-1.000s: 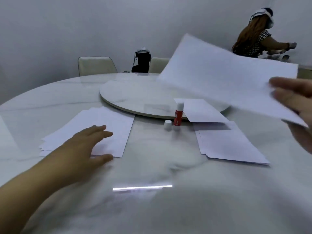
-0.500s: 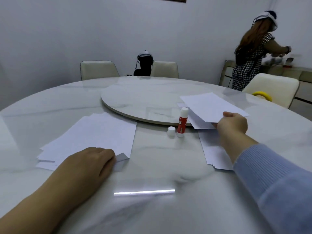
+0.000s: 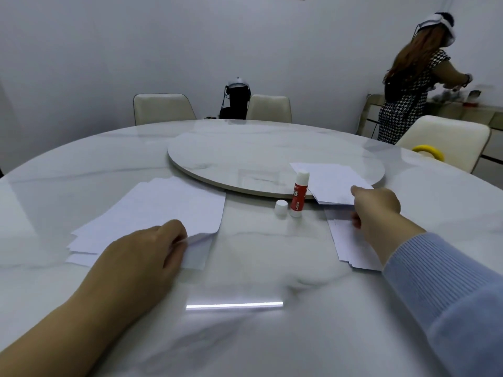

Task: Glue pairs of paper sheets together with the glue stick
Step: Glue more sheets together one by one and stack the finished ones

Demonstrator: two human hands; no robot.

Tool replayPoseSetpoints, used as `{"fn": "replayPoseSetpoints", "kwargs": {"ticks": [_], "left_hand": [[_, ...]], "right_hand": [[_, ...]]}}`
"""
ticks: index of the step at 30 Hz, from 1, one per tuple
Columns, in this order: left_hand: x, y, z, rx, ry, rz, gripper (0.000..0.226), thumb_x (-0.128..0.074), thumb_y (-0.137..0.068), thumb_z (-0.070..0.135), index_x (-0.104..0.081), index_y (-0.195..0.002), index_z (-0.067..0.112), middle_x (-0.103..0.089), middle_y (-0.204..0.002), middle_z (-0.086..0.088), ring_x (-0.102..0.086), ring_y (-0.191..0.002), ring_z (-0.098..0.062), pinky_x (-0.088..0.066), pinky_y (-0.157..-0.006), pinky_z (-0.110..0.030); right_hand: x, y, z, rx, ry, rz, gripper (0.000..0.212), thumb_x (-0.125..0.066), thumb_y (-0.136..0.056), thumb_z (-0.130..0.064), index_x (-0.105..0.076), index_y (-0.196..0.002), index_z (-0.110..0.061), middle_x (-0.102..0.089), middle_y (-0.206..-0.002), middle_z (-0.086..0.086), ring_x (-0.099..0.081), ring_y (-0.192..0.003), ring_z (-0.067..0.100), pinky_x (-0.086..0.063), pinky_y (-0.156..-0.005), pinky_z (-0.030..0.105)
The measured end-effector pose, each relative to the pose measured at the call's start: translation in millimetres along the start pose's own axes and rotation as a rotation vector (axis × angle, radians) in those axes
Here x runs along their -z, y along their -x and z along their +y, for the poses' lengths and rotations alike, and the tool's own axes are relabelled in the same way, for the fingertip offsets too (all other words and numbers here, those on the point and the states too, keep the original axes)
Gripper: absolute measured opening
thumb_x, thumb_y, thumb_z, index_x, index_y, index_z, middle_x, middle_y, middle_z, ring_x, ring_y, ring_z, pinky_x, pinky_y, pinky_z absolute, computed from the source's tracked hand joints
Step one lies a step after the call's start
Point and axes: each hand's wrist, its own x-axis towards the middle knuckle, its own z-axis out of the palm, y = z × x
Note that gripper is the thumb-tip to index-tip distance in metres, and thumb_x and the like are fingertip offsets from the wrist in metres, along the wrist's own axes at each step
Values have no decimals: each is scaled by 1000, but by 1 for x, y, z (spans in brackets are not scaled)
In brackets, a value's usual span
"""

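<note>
The left hand [image 3: 152, 251] pinched a lifted corner of the left paper stack [image 3: 152, 213]; the right hand [image 3: 377, 210] gripped glued sheets [image 3: 330, 183] beside the glue stick [image 3: 299, 193] on the bench [image 3: 245, 268].

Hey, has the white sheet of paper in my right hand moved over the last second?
Yes. The white sheet of paper came down from the air onto the round turntable, right of the red glue stick; right hand pinches it.

Both arms reach forward; left hand [image 3: 141, 254] and right hand [image 3: 377, 210] fingers curled.
</note>
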Motion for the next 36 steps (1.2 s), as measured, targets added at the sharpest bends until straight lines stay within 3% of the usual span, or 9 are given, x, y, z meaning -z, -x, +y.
{"fn": "replayPoseSetpoints", "kwargs": {"ticks": [8,15,17,19,23,26,29,32,36], "left_hand": [[28,1,7,-81,226,156,10,-43,-92,38,-47,-84,34,-60,-66,10,-55,-57,-5,-40,-50,-23],[-18,41,-33,-34,239,-417,29,-52,-95,11,-55,-123,10,-65,-116,16,-47,-128,-9,-42,-72,-7],[-23,51,-39,-89,464,-634,42,-52,-91,-4,-72,-91,33,-62,-101,29,-56,-112,4,-43,-62,-4],[-4,45,-30,-219,386,-518,65,-53,-88,0,-63,-66,60,-61,-94,43,-54,-115,5,-51,-74,-13],[8,49,-13,-290,388,-367,46,-51,-86,9,-64,-67,49,-59,-125,21,-46,-124,4,-28,-104,-10],[16,35,-30,-280,301,-792,32,-58,-85,-7,-68,-105,15,-38,-147,2,-36,-133,-4,-22,-111,-26],[35,4,-10,-162,266,-564,49,-41,-81,-14,-69,-110,13,-62,-102,41,-52,-102,20,-38,-100,-26],[38,-1,38,-87,343,-307,27,-40,-91,26,-56,-99,47,-53,-120,32,-44,-113,10,-32,-94,-13],[-19,-12,112,-101,94,-535,60,-30,-96,52,-20,-149,25,-9,-159,6,-7,-144,-8,-7,-117,-28]], "right_hand": [[-22,42,-3,351,242,-323,78,-85,-63,-47,-55,-129,-18,-52,-114,-2,-55,-107,20,-48,-87,34],[-39,40,0,324,187,-291,23,-84,-69,-30,-62,-67,-23,-61,-55,-17,-55,-63,0,-35,-53,18],[-35,43,-1,346,152,-271,23,-84,-70,-28,-62,-64,-23,-59,-50,-16,-55,-62,3,-36,-53,20],[-24,47,-7,410,107,-256,22,-83,-71,-30,-63,-72,-24,-59,-64,-12,-56,-65,8,-41,-58,22],[19,58,-29,617,26,-262,17,-74,-80,-32,-59,-86,-28,-60,-84,-10,-57,-75,8,-45,-64,18],[55,66,-34,653,32,-423,8,-64,-90,-30,-58,-91,-34,-68,-90,-5,-67,-88,16,-54,-84,38],[79,74,-25,636,97,-518,8,-66,-89,-27,-65,-89,-35,-67,-85,-2,-69,-67,8,-60,-69,25],[83,83,-13,600,97,-472,17,-83,-69,-26,-73,-82,-28,-68,-70,-8,-62,-50,3,-47,-49,9],[70,90,1,465,-138,-475,17,-87,-61,-19,-74,-72,-15,-68,-64,-8,-54,-56,6,-46,-59,21]]}}
